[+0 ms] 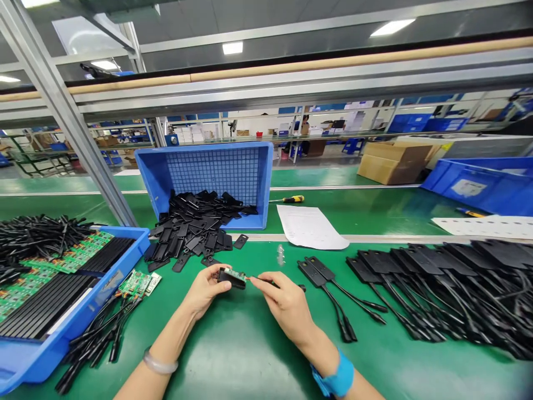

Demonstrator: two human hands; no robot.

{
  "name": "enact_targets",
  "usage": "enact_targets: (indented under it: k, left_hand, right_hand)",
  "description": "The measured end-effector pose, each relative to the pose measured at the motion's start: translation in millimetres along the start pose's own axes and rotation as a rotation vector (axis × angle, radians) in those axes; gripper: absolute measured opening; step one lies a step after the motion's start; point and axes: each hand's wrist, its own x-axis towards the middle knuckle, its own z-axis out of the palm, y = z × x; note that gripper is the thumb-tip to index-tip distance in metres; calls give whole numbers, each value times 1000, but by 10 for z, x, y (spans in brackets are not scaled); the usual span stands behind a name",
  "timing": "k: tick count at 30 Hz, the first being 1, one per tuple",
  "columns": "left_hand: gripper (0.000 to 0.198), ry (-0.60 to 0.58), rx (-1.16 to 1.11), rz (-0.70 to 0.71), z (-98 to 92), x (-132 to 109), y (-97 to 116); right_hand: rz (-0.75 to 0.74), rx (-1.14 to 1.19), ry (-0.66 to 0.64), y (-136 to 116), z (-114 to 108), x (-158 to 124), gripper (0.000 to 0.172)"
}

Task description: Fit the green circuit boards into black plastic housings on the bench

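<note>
In the head view, my left hand (205,291) is closed round a small black plastic case (236,284). A green circuit board (235,274) sits tilted in the case's open side; I cannot tell whether it is fully seated. My right hand (287,305) pinches the cable (255,279) at the board's right end, where orange-red wires show. Most of that cable is hidden behind the right hand. Close by on the right lie two closed black cases (315,272) with their cables. Beyond the hands, flat black covers (195,239) spill in a heap from a tipped blue bin (266,183).
At left, a blue tray (139,239) holds boards with cables and black strips; loose cabled boards (139,284) lie beside it. Rows of cased units (437,266) cover the right. Farther back are a paper sheet (310,226), a screwdriver (293,199) and a metal post (83,122).
</note>
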Motion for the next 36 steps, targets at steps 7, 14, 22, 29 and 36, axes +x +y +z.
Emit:
enact_targets:
  k: [7,14,22,29,36]
  left_hand:
    - [46,-52,-204,-12,82,-72,-26]
    - [48,-24,-298,-35,127,-88,-88]
    - [50,-45,-255,7,186,-114,-105]
    - [42,10,-213,44,243,-102,-209]
    - [46,109,-111,77,275,-109,-240]
  right_hand:
    - [-59,-1,-30,-47,76,-28,32]
    - [-134,-23,45,-109,114,-42,32]
    - [419,308,-181,-144,181,-18,16]
    - [502,393,-158,-184,217,-19,12]
    - [641,464,-288,-179,269,-34,14]
